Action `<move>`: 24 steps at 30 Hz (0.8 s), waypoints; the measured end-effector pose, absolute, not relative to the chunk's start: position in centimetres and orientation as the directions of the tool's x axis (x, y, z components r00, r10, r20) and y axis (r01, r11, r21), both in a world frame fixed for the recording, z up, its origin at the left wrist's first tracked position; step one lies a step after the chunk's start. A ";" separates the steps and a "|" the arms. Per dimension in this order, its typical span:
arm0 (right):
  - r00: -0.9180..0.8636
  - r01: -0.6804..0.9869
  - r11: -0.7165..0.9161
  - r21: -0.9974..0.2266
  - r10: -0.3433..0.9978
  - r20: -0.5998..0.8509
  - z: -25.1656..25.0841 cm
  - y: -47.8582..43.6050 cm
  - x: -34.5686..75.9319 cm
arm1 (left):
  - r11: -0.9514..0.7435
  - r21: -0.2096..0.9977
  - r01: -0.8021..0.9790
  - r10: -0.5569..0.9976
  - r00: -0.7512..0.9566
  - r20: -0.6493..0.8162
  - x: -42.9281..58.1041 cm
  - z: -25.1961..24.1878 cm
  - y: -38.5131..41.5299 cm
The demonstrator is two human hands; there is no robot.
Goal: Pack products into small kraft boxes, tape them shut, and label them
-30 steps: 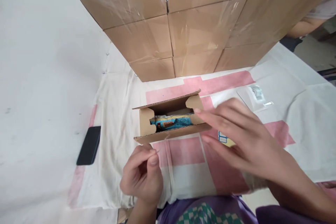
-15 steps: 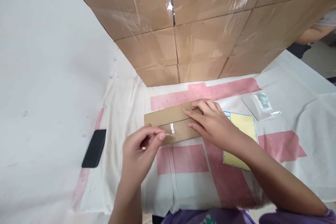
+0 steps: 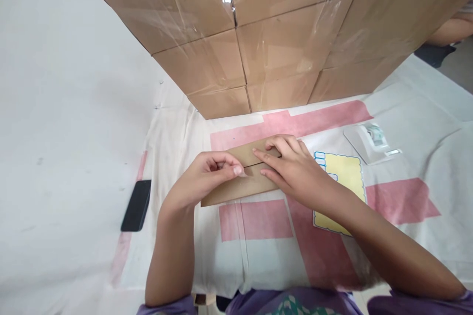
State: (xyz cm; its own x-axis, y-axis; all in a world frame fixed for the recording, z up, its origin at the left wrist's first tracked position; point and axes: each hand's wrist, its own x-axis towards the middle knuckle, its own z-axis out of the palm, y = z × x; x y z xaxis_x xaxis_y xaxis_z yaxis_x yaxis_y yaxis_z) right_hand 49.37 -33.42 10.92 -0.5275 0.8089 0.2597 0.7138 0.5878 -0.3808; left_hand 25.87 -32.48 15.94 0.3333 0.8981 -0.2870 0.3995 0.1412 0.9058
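Observation:
A flat brown cardboard piece [image 3: 236, 188] with a seam along its length lies on the cloth in front of me. Above its left half, my left hand [image 3: 212, 174] pinches a small strip of clear tape [image 3: 244, 173] between thumb and fingers. The strip's free end reaches toward the seam; whether it touches the cardboard I cannot tell. My right hand [image 3: 291, 162] rests on the right part of the cardboard, fingers spread across both sides of the seam. Partly under my right forearm is a yellow paper sheet [image 3: 349, 174] with a blue outline.
Brown cartons [image 3: 284, 49] wrapped in clear film are stacked behind. A black phone [image 3: 136, 205] lies at left beside the white wall [image 3: 66, 108]. A white tape dispenser [image 3: 369, 143] stands at right. Another person's arm [image 3: 449, 32] shows at the far right edge.
My left hand has moved up and slightly right over the cardboard, with the tape lifted away from the lower flap toward the seam. My right hand stays pressed on the cardboard.

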 end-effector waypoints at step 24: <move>-0.542 0.686 0.600 -0.412 0.799 0.261 10.7 -33.2 49.5 | -0.047 0.623 0.781 0.954 0.221 -0.204 27.6 14.9 -32.6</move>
